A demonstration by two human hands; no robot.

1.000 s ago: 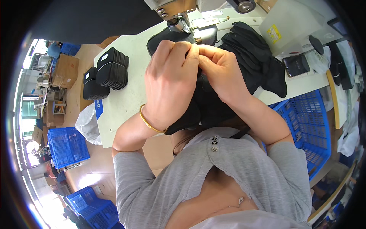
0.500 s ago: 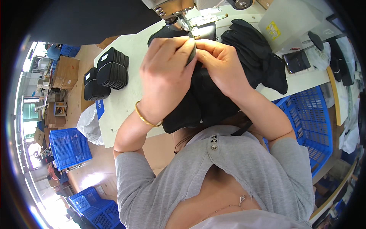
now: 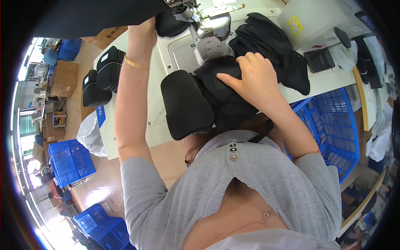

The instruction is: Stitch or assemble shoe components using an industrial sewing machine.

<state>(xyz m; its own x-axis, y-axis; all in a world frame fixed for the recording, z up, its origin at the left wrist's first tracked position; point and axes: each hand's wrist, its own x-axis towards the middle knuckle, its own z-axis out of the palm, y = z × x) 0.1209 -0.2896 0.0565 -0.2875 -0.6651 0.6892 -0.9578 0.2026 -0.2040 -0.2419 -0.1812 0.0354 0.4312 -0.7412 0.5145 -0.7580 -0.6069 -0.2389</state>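
Observation:
My left hand [image 3: 143,32] is stretched far up the white table and grips a black padded piece [image 3: 171,24] beside the sewing machine head [image 3: 207,26]; the dark rim partly hides its fingers. My right hand [image 3: 251,78] lies nearer me, with its fingers curled over a bunched black fabric piece [image 3: 225,102]. A flat black padded panel [image 3: 186,105] joins that fabric and hangs over the table's near edge. A gold bangle [image 3: 134,63] sits on my left wrist.
A heap of black pieces [image 3: 271,39] lies right of the machine, next to a white box [image 3: 306,18] and a dark flat device [image 3: 318,60]. Stacks of black pads [image 3: 109,68] stand at the table's left end. A blue basket [image 3: 335,125] is on my right, and blue crates [image 3: 71,160] are on the floor at the left.
Both hands were together on the black piece in front of me. My left hand has now reached up to the machine, and my right hand alone stays on the fabric.

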